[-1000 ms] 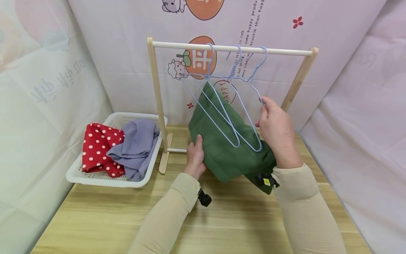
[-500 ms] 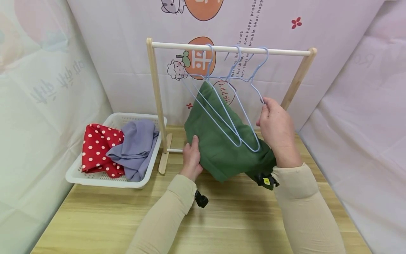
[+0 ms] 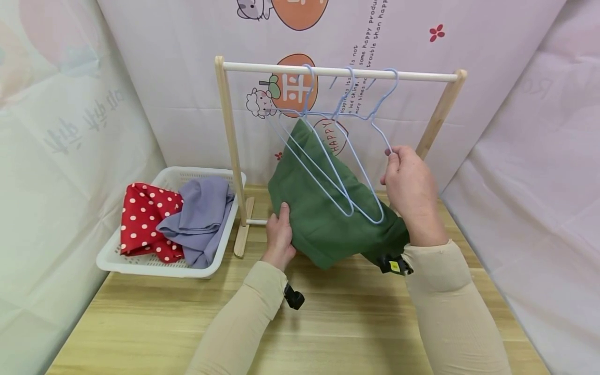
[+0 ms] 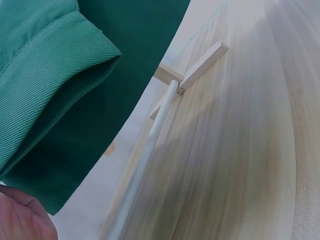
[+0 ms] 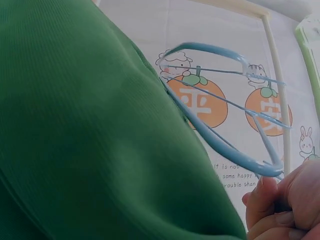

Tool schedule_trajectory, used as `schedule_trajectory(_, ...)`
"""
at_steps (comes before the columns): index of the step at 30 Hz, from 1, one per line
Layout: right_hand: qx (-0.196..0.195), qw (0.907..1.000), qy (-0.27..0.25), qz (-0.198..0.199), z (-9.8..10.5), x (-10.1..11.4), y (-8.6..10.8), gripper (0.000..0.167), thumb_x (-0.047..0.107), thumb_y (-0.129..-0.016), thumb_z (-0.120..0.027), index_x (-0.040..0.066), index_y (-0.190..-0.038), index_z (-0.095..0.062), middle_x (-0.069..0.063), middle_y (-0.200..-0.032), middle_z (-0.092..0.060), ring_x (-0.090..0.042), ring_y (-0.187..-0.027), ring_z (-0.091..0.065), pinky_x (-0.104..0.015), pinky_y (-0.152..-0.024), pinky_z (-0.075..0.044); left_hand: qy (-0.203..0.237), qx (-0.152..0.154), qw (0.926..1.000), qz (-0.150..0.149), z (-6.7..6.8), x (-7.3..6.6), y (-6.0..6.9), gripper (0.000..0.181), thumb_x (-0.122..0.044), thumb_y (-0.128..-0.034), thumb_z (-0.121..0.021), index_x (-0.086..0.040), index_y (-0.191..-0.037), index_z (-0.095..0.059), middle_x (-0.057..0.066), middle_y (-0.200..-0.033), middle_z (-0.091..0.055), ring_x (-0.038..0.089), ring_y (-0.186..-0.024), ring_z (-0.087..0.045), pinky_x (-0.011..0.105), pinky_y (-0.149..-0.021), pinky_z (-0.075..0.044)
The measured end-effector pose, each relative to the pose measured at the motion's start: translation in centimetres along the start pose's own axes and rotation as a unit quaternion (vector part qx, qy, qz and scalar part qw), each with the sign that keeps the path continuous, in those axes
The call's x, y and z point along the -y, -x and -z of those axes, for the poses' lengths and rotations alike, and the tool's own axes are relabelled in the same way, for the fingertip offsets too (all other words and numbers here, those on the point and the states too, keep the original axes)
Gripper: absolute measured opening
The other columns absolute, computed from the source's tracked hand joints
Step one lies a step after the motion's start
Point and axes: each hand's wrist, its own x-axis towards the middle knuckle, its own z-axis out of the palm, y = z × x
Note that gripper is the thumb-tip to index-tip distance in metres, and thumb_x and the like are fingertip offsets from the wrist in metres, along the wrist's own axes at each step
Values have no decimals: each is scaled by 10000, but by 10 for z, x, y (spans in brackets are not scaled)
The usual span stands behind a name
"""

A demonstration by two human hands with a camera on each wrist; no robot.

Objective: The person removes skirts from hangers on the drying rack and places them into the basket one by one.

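Green cloth, seemingly a garment (image 3: 323,229), hangs slanted behind the two left blue hangers (image 3: 323,166) in the head view. My left hand (image 3: 279,235) grips its left edge, thumb on the front. In the left wrist view a stitched, folded opening shows on the green garment (image 4: 55,65). My right hand (image 3: 412,185) pinches the shoulder of the rightmost blue hanger (image 3: 382,134); the lower part of that hanger is hidden behind the cloth. In the right wrist view my right hand's fingers (image 5: 265,200) are curled at the hanger (image 5: 225,150), with green cloth filling the left side.
The wooden rack (image 3: 228,130) stands on the wood table (image 3: 323,333), its white rail (image 3: 422,76) bearing the hanger hooks. At left, a white basket (image 3: 110,259) holds a red polka-dot cloth (image 3: 142,221) and a grey-blue cloth (image 3: 201,208). Printed fabric walls enclose the table.
My left hand has moved a little to the left, drawing the green garment's left edge with it. The right hand has stayed almost in place on the hanger.
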Motion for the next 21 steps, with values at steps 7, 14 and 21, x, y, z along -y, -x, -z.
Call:
schedule_trajectory(7,-46,10000,47,1,1,0,1,446,313,-1146,-302,67,-1437,-535,-159,-927,-704,-333,-818,-592,-425,-723,-434,90,116,9999,-30,7,2,3,513,-456,-1091,-505,-77,-1437,-519,88,-1364,-533,228,-1222,-546,370,-1085,-458)
schedule_trajectory(14,-41,10000,51,-58,1,0,1,454,325,-1147,-304,70,-1446,-530,-160,-938,-694,-317,-785,-573,-407,-691,-431,19,115,9999,-31,12,4,8,514,-461,-1095,-489,-96,-1457,-505,92,-1387,-513,238,-1237,-532,379,-1095,-448)
schedule_trajectory(21,-29,9999,33,-144,1,0,1,452,331,-1148,-309,74,-1452,-524,-166,-955,-682,-309,-780,-563,-397,-681,-443,29,66,10000,-69,17,6,11,518,-451,-1098,-490,-95,-1474,-495,96,-1416,-504,245,-1259,-525,383,-1119,-434)
